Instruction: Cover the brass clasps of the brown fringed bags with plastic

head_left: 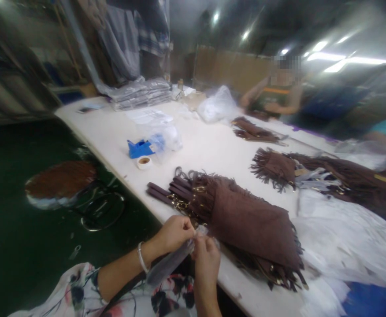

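My left hand [176,233], with a silver bangle at the wrist, is closed in a pinch by the table's near edge. Close beside it, my right hand [206,254] is closed too. Between the fingertips of both is a piece of thin, clear plastic [202,230]. A long dark grey strip [169,265] slants down from the hands toward my lap; blur hides what exactly it is. Just beyond my hands lies a stack of brown fringed suede bags [250,218]. Their rolled straps [181,187] and gold clasps [180,203] point left.
On the white table [209,145] are a tape roll [144,163], a blue tape dispenser [138,149], packed plastic bags [143,93] and more fringed bags [275,167]. White plastic [351,237] is heaped right. A stool [62,180] stands left. Another person [275,97] is across the table.
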Tool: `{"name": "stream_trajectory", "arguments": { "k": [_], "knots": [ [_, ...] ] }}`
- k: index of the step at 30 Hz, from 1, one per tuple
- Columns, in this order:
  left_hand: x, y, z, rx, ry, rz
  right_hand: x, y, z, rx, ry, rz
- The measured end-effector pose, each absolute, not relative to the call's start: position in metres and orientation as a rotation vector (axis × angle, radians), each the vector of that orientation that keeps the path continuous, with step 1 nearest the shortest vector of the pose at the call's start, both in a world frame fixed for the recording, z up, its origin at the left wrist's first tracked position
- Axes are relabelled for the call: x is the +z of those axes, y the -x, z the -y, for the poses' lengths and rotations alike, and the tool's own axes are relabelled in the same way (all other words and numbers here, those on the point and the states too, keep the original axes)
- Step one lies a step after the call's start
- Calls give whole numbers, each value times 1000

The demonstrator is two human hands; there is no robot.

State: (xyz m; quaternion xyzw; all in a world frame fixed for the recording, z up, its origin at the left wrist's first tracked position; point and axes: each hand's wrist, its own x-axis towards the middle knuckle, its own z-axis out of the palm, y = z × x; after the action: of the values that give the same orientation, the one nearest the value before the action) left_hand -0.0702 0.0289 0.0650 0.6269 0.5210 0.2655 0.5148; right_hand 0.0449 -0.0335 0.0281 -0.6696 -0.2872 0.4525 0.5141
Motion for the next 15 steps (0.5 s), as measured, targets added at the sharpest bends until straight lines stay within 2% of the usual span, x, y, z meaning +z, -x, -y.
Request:
{"name": "stream_trajectory", "arguments": {
  "k": [8, 15],
  "knots": [
    [53, 72, -30, 557, -741, -1075, 28, -45, 35, 1071, 1594, 699],
    [44, 75, -37, 446, -594, -1018, 25, -45, 35, 1109, 1569, 653]
  ]
}}
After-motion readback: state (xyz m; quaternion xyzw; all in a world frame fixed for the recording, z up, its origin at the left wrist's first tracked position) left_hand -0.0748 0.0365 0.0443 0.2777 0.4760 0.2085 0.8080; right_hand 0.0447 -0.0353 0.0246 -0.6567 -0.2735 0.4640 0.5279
